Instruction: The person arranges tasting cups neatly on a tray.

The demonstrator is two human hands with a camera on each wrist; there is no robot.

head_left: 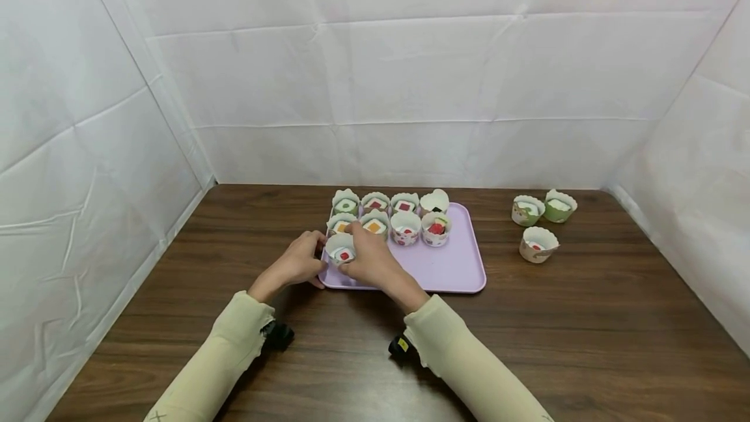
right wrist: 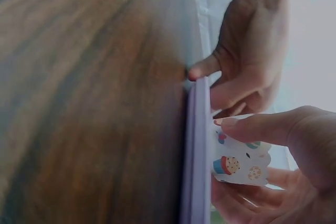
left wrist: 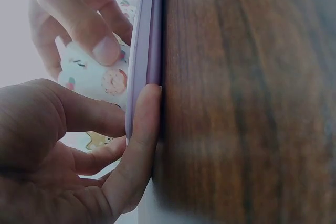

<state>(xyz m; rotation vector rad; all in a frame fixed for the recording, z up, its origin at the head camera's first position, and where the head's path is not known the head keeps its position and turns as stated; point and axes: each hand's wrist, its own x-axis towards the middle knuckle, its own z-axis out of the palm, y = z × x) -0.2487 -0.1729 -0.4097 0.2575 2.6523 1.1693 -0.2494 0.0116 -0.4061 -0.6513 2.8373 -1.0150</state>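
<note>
In the head view my right hand pinches a white paper baking cup at the tray's front left corner. Its printed cupcakes show in the right wrist view, where the thumb lies along the cup's side. Inside the cup is a white piece with a red centre. My left hand is at the lilac tray's left corner, fingers on both sides of the rim. Behind it, two rows of paper cups stand on the tray, holding pieces with green, red or orange centres; my right hand partly hides some.
Off the tray at the right, two green cups stand together, with a beige cup in front of them. Everything is on a dark wooden table. White cloth hangs behind and at both sides.
</note>
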